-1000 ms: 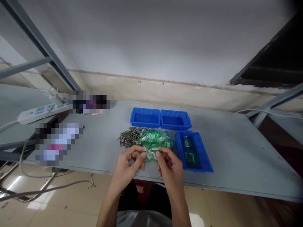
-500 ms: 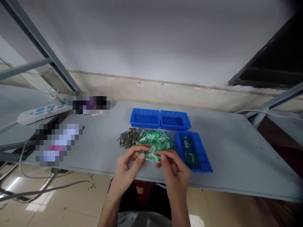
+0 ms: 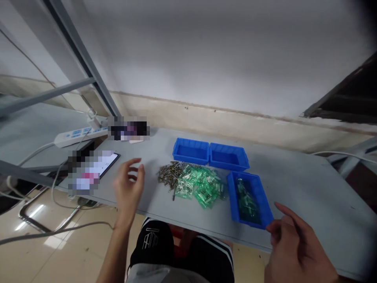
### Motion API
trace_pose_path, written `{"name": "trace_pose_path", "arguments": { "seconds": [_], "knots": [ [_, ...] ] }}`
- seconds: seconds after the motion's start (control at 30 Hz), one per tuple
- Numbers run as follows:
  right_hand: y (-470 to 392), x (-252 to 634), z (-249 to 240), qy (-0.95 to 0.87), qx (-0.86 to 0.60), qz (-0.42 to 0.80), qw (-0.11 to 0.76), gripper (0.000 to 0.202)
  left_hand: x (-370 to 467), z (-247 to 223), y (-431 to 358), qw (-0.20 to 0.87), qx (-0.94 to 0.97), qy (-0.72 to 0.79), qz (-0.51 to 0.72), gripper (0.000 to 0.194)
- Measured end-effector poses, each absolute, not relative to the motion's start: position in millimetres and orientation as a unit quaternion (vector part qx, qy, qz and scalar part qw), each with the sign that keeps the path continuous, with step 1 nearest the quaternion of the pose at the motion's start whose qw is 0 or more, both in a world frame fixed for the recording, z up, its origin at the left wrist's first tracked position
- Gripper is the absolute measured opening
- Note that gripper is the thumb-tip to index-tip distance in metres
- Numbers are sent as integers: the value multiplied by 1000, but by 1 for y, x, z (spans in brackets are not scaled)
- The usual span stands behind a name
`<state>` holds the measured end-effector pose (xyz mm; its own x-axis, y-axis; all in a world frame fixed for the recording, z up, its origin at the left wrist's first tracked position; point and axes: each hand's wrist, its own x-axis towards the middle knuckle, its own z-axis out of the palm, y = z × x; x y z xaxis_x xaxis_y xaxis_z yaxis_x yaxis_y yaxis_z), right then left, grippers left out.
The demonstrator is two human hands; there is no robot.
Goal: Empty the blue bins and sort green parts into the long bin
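Observation:
My left hand [image 3: 129, 186] is raised over the left part of the table, its fingers loosely curled and apart from the thumb, with nothing between them. It is between the phone [image 3: 108, 164] and a heap of small metal pins [image 3: 170, 175]. My right hand [image 3: 296, 245] is open, index finger stretched out, close to the near right corner of a blue bin [image 3: 266, 200]; whether it touches the bin I cannot tell. Green-tinted clear packets [image 3: 206, 188] with small shiny pieces lie beside the pins. More such packets [image 3: 246, 202] are inside that bin.
Two blue bins, a left one [image 3: 191, 160] and a right one [image 3: 229, 165], stand side by side near the wall. A white power strip [image 3: 69, 136] with cables is at the far left. A metal frame post [image 3: 85, 55] rises at the table's left.
Both hands have let go of the packet they held over the pile and moved apart, left hand to the left, right hand to the right past the bin. The view has shifted slightly.

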<state>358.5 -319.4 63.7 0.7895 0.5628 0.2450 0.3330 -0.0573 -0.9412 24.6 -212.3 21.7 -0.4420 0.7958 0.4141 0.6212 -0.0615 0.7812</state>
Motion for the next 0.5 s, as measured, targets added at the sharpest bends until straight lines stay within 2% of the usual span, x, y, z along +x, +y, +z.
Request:
{"name": "trace_pose_path", "arguments": {
  "seconds": [0.17,0.3,0.5],
  "knots": [
    [-315,343,75,-298,-704,92,638,32,-57,34,-157,-110,600,700,372,55],
    [-314,347,72,-284,-703,103,644,29,-113,43,-116,-119,647,695,290,72],
    [-315,354,70,-270,-682,110,671,28,-134,57,-87,-151,723,653,166,81]
  ]
}}
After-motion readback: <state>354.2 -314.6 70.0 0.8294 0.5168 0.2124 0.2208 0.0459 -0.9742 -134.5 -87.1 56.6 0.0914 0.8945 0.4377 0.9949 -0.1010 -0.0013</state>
